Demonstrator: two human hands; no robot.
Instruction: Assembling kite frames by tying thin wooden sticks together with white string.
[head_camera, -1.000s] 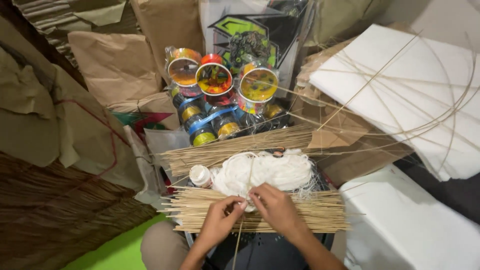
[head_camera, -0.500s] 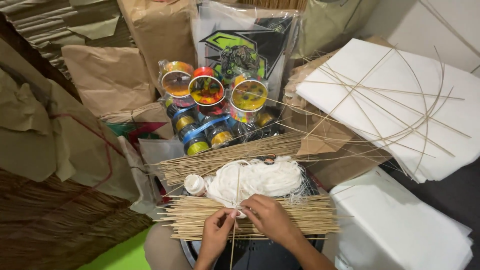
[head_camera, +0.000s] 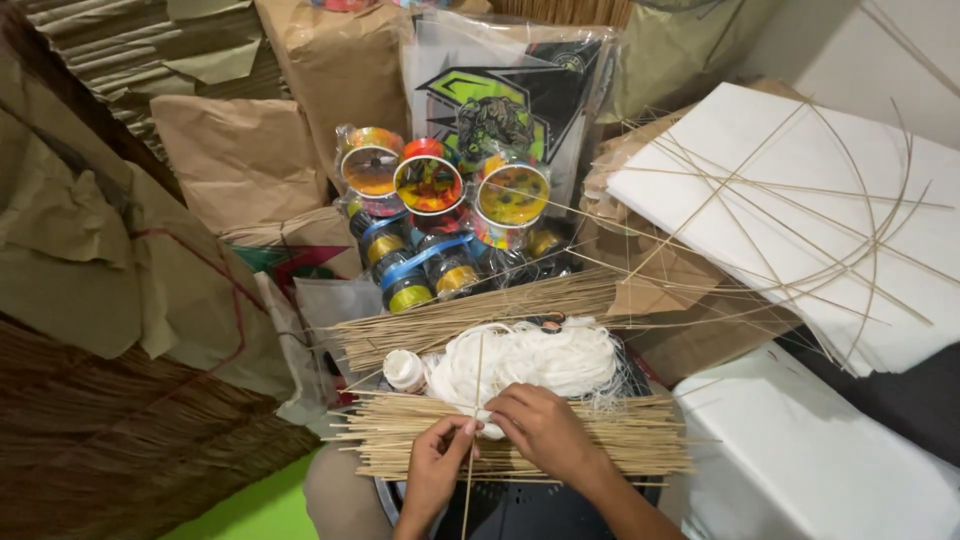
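My left hand (head_camera: 436, 466) pinches a thin bamboo stick (head_camera: 474, 400) that stands nearly upright in front of me. My right hand (head_camera: 545, 430) rests beside it, fingers curled around the white thread where it meets the stick. Both hands lie over a flat bundle of thin bamboo sticks (head_camera: 620, 440) across my lap. Just beyond the hands sits a loose heap of white thread (head_camera: 540, 355), with a small white spool (head_camera: 404, 369) at its left.
A second stick bundle (head_camera: 470, 315) lies behind the thread. Colourful string reels (head_camera: 430, 185) stand wrapped in plastic further back. Brown paper packs (head_camera: 240, 160) pile up left; white paper sheets with bent stick frames (head_camera: 800, 190) lie right. A white stack (head_camera: 820, 460) sits near right.
The view has shifted slightly. My hands stay together over the stick bundle; the single stick now stands upright between them, reaching above the thread heap.
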